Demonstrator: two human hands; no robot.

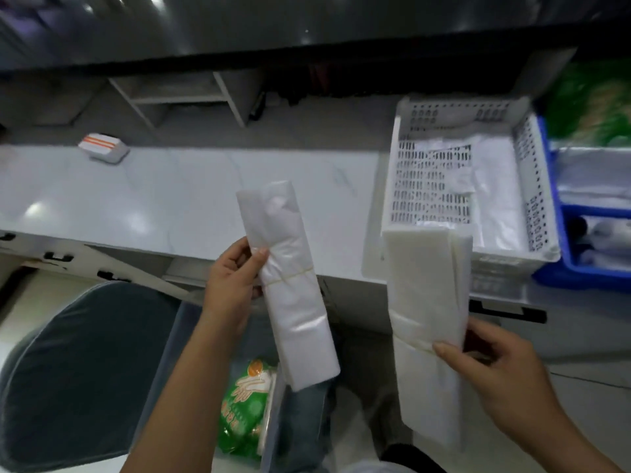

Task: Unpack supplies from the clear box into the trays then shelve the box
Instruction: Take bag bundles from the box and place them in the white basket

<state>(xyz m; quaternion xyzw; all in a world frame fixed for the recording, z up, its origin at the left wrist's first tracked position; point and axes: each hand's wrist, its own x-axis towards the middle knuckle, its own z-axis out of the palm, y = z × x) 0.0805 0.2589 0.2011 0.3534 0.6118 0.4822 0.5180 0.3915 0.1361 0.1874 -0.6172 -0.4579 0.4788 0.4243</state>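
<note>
1. Counter point(191, 196): the pale worktop spans the view ahead of me. It carries the trays at its right end and a small white case with orange stripes point(103, 148) far to the left, well apart from the work.

2. Clear box point(273, 404): it sits low, beneath my left forearm and beside the grey seat cushion point(78, 370). A green printed packet point(244, 407) lies inside it, not yet unpacked.

3. White perforated tray point(532, 186): it stands on the counter, forward and to the right of both hands. Flat clear bags already lie along its right half; the left half of the floor shows bare slots. A blue tray point(560, 268) touches its right wall.

4. Larger bag bundle point(426, 295): my right hand point(502, 363) pinches it near its banded middle, thumb on the front face and fingers curled behind. Its long axis runs nearly upright, and its top edge overlaps the tray's near wall in this view. This is the nearer hand to the tray.

5. Smaller bag bundle point(290, 285): my left hand point(232, 278) grips it at the rubber band, thumb across the front. Its long axis leans up and to the left, well apart from the tray.

6. Judgement: the right bundle goes in first, tipped forward over the near wall. That wall is the only obstruction; the left bundle must cross rightward afterwards.
</note>
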